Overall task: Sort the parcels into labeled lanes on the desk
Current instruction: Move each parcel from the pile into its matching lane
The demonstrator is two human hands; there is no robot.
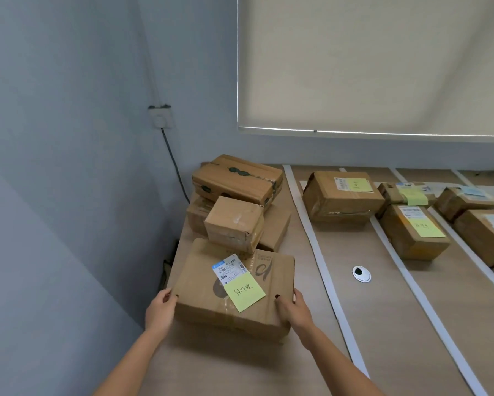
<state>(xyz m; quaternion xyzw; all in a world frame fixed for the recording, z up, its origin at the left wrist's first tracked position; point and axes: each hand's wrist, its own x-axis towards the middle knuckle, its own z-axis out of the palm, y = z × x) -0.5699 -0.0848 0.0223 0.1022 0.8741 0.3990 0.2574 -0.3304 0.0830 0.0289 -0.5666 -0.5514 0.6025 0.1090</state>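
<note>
Left hand (160, 310) clasping large parcel (234, 290) at its 9 o'clock edge, right hand (293, 308) clasping 3 o'clock edge, thumbs on top, parcel at bench (383, 324) near-left, stacked parcels (237, 201) at 12 o'clock.

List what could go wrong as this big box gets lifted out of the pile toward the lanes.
1. The small brown cardboard cube sits right against the far edge of the large flat cardboard box; pulling that box away may tip it.
2. The yellow sticky note lies loosely on top and could slide off.
3. The left hand and right hand grip only the near corners, so the far end may sag or slip.
</note>
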